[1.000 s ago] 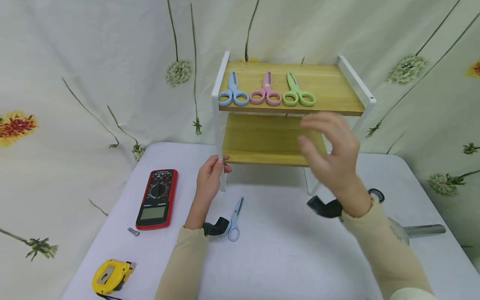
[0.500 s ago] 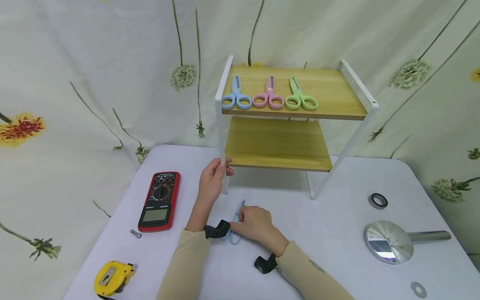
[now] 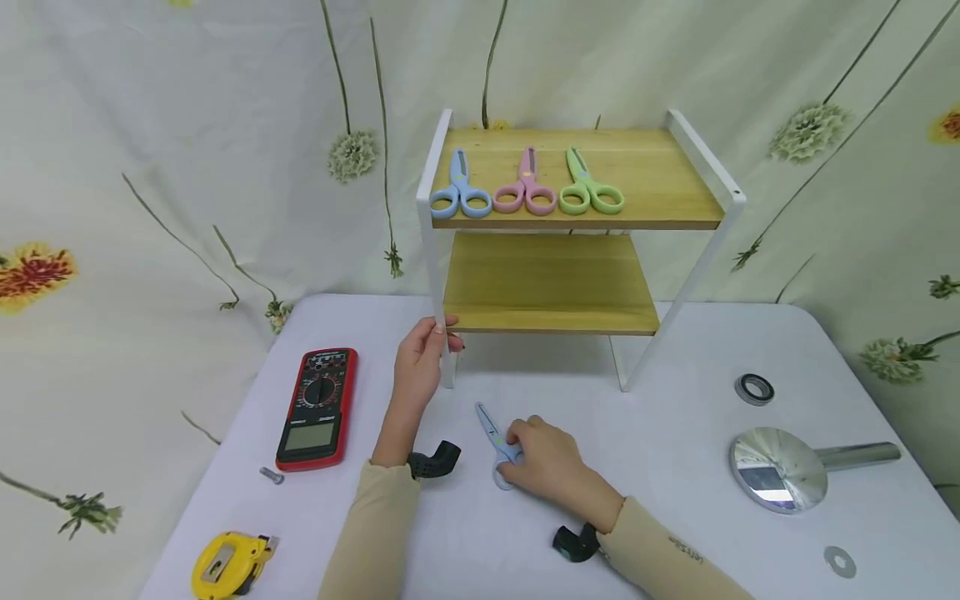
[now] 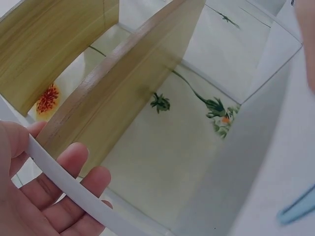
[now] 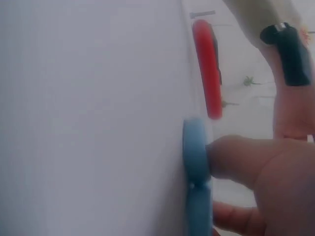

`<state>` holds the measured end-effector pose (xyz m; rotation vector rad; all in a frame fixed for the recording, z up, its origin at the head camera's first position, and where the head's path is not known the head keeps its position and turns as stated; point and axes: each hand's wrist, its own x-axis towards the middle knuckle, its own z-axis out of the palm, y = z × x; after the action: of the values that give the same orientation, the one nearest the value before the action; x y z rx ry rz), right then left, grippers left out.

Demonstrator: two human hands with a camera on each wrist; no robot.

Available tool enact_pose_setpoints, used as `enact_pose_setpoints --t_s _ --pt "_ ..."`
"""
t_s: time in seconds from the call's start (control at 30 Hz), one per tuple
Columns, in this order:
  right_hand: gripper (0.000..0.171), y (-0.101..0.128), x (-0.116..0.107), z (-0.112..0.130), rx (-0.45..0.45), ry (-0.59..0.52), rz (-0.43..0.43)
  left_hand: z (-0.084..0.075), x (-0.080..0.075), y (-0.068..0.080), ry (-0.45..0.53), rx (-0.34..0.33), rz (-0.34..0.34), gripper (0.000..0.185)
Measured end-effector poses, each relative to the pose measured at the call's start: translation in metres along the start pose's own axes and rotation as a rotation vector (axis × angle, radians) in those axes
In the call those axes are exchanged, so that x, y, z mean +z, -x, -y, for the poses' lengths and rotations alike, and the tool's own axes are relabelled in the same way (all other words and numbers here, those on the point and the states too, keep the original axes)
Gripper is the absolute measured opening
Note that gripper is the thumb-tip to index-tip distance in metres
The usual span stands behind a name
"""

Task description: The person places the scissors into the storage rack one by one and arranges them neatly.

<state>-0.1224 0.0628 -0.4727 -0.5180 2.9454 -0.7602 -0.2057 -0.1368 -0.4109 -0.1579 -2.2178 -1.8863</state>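
Note:
A pair of blue scissors [image 3: 493,436] lies on the white table [image 3: 675,433], blades pointing back-left. My right hand [image 3: 546,463] covers its handles and pinches them; in the right wrist view a fingertip [image 5: 231,160] presses the blue handle [image 5: 195,157]. My left hand [image 3: 423,354] grips the white front-left leg [image 3: 433,275] of a two-tier wooden shelf rack [image 3: 660,218]. The left wrist view shows these fingers [image 4: 74,187] wrapped round the white bar [image 4: 91,201]. Blue [image 3: 459,190], pink [image 3: 527,187] and green scissors [image 3: 588,188] lie side by side on the top shelf.
A red multimeter [image 3: 315,408], a bolt [image 3: 270,476] and a yellow tape measure [image 3: 225,567] lie at the left. At the right are a bearing ring [image 3: 753,388], a metal disc with a rod [image 3: 776,468] and a washer [image 3: 838,561]. The lower shelf [image 3: 547,283] holds nothing.
My right hand dropped from in front of the shelf to the blue scissors on the table, then dragged and turned them to the right. The left hand kept its grip on the leg.

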Motion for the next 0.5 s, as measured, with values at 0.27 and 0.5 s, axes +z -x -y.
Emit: enact_pose_setpoints --t_s 0.27,0.5 --pt "0.028 0.049 -0.024 -0.043 0.178 -0.074 -0.064 0.001 0.004 0.000 -0.009 -0.001 0.008 0.029" --pt "0.025 0.051 -0.034 -0.058 0.197 -0.296 -0.027 0.003 0.001 0.000 0.016 0.014 -0.007 0.028"
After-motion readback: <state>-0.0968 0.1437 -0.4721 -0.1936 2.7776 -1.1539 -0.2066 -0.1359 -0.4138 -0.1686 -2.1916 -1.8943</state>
